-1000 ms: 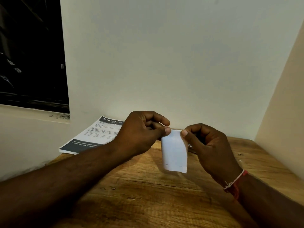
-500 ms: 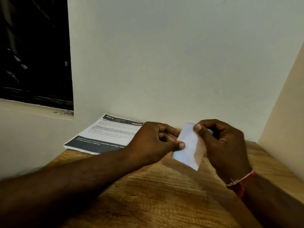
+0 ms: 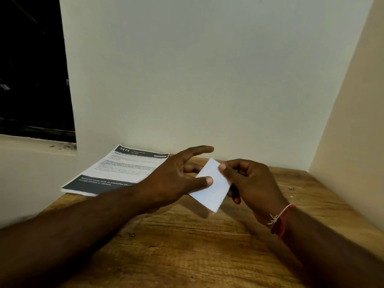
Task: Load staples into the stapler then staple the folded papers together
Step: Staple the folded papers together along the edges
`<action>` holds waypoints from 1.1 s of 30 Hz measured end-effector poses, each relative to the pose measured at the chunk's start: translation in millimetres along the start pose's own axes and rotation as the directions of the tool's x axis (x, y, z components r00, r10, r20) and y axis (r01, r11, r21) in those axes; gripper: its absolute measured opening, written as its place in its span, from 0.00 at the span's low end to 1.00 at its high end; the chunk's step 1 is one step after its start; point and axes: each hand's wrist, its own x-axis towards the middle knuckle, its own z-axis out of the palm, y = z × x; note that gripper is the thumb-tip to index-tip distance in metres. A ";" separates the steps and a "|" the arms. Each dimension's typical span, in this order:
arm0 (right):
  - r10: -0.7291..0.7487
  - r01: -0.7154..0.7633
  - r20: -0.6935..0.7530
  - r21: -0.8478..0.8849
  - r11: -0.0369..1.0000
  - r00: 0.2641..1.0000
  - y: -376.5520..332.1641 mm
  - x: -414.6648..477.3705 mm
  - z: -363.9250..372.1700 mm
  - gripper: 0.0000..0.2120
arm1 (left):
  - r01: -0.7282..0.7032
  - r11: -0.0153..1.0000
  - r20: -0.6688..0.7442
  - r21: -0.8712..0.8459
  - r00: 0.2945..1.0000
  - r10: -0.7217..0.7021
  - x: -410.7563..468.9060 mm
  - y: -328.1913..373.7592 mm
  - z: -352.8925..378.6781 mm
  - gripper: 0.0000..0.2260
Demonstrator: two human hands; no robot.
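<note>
My right hand (image 3: 253, 181) pinches the small folded white paper (image 3: 212, 188) by its edge, tilted in the air just right of the grey-and-white printed booklet (image 3: 116, 171), so my left hand (image 3: 176, 175), fingers spread loose with the thumb touching the sheet, can steady it; I see no stapler.

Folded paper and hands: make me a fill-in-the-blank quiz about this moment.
The hand pinching the folded paper is the ___ one.
The booklet shows in its dark header the number ___.
The red thread is tied round the right ___.
Missing words: right; 3414; wrist.
</note>
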 end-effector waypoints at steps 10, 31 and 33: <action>-0.036 0.001 -0.057 -0.529 0.849 0.998 28.7 25.7 -35.0 0.16 | 0.113 0.853 -0.090 -0.509 0.979 -0.183 13.8 -7.0 -14.3 0.14; 0.079 -0.057 0.090 -0.228 0.972 0.993 34.7 20.5 -18.2 0.11 | 0.038 0.817 -0.173 -0.576 0.971 -0.167 16.6 -14.8 -21.0 0.15; 0.129 -0.130 0.137 -0.002 0.992 0.982 26.9 16.6 -15.9 0.13 | 0.052 0.834 -0.166 -0.550 0.971 -0.170 16.8 -15.0 -21.5 0.13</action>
